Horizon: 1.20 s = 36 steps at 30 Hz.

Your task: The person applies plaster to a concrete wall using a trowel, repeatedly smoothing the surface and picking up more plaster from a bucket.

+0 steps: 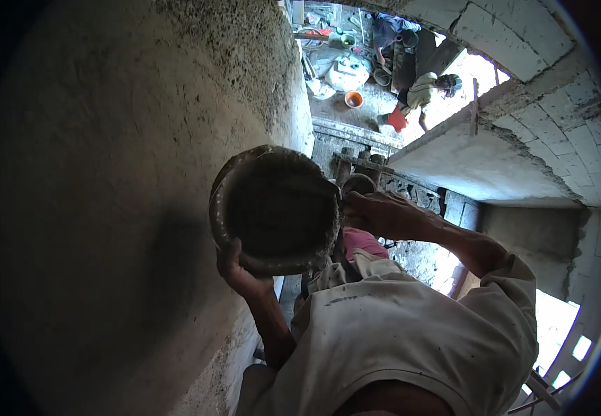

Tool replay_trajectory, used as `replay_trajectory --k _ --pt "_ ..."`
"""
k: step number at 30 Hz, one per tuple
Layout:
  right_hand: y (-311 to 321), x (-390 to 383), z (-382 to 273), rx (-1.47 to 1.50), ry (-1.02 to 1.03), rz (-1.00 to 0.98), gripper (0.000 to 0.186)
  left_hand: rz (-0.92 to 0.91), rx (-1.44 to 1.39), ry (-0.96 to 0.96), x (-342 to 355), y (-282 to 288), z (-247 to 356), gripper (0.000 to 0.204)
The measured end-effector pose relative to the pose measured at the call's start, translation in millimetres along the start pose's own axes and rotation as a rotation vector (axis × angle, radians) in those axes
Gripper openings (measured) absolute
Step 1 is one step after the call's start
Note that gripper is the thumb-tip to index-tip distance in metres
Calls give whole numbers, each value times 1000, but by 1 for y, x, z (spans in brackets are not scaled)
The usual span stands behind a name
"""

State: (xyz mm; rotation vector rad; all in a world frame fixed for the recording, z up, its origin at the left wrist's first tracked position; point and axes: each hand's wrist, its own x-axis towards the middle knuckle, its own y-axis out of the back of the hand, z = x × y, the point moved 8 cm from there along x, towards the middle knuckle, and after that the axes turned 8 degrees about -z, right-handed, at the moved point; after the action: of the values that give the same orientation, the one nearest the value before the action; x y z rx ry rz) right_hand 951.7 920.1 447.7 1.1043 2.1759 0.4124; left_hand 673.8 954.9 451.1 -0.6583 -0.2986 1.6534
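Observation:
A round, dark bucket (218,197) with a mortar-crusted rim is held up in front of me, close to the plastered wall. Its inside is in deep shadow. My left hand (241,274) grips the near left side, thumb over the rim and the other fingers hidden underneath. At the right side of the rim, my right hand (376,213) is closed round the handle of what looks like a trowel. The dark blade (329,186) reaches over the bucket's edge, and most of the tool is hidden by shadow and fingers.
A rough, partly plastered wall (120,173) fills the left. Below at the far side, two people (421,93) work near an orange bucket (354,100) and a white sack (347,73). Upright posts (359,163) stand beyond my hands. A block wall (550,132) rises at right.

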Motion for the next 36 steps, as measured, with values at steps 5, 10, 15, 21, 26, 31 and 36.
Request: replay_trajectory --k 5,10,15,21,26,31,36 --pt "-47 33 11 103 19 -80 41 -64 -41 60 -8 -6 -9 41" --pt "-96 30 24 661 -164 -391 46 -86 -54 107 -12 17 -24 41" --pt "-116 11 15 1057 -205 -330 50 -62 -86 94 -9 30 -17 40" --pt "-101 5 4 1268 -151 -122 49 -111 -98 115 25 10 -19 44" --pt "-41 6 9 1608 -21 90 39 -64 -81 162 74 -8 -47 46" --pt "35 24 80 1820 117 557 34 23 33 127 115 -27 -66 49" --pt "124 58 187 1339 -30 1395 33 107 91 47 139 -11 -78 51"
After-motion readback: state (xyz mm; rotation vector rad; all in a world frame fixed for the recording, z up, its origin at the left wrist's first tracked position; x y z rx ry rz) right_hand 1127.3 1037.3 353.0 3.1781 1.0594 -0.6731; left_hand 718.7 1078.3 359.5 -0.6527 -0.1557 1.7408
